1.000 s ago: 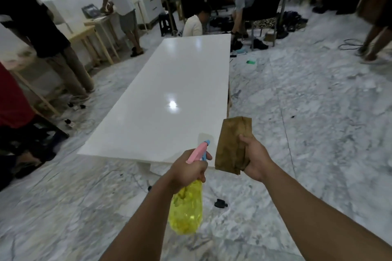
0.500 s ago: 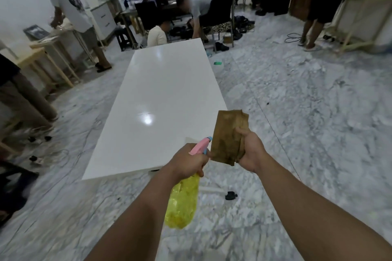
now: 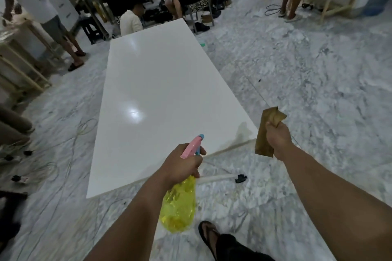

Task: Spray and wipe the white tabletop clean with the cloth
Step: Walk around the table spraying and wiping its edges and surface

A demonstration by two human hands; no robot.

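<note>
The long white tabletop (image 3: 157, 82) stretches away from me, glossy, with a light glare near its middle. My left hand (image 3: 180, 165) grips a yellow spray bottle (image 3: 179, 205) by its pink trigger head, nozzle aimed over the table's near edge. My right hand (image 3: 277, 140) holds a folded brown cloth (image 3: 265, 133) upright, just past the table's near right corner and above the floor. A faint smudge shows on the surface near that corner.
Grey marble floor (image 3: 297, 82) surrounds the table. Cables trail on the floor at left (image 3: 63, 154). A white pole with a black tip (image 3: 239, 178) lies under the near edge. Several people stand or crouch at the far end and left. My sandalled foot (image 3: 209, 237) is below.
The view has swung, so the table now lies more centred and closer. My right hand with the cloth has moved out to the right, away from the spray bottle.
</note>
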